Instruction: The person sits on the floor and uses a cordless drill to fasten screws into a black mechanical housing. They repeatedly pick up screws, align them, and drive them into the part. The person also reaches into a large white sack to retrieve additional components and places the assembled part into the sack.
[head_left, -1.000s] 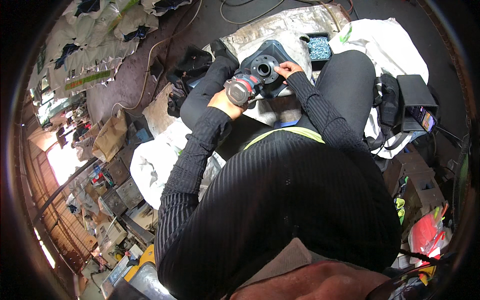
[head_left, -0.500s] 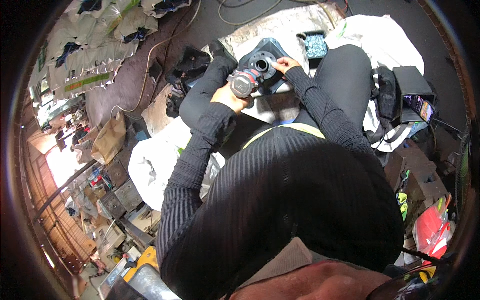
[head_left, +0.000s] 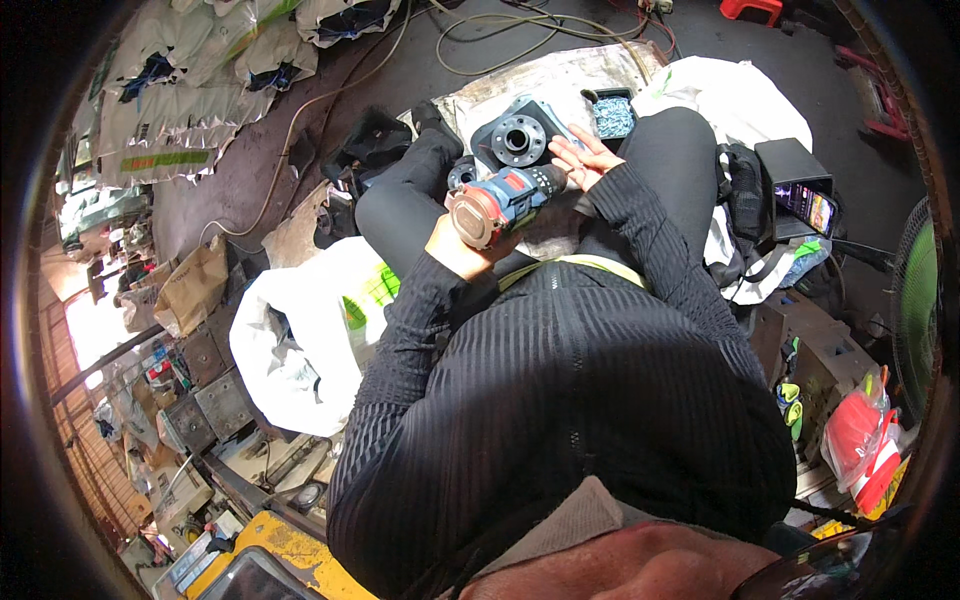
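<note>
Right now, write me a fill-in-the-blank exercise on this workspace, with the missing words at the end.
1. The drill is held by the ____, and the right hand is close to its front end.
2. In the picture, the small bluish metal pieces lie to the ____ of the round flange.
3. The phone shows at the opening of a box coloured ____.

Missing words: left hand; right; black.

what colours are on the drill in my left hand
The drill is blue with red and black parts, clearest in the head view.

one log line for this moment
left hand: grips power drill | right hand: open beside drill's front end, contact unclear | dark flanged part: beyond drill
</note>
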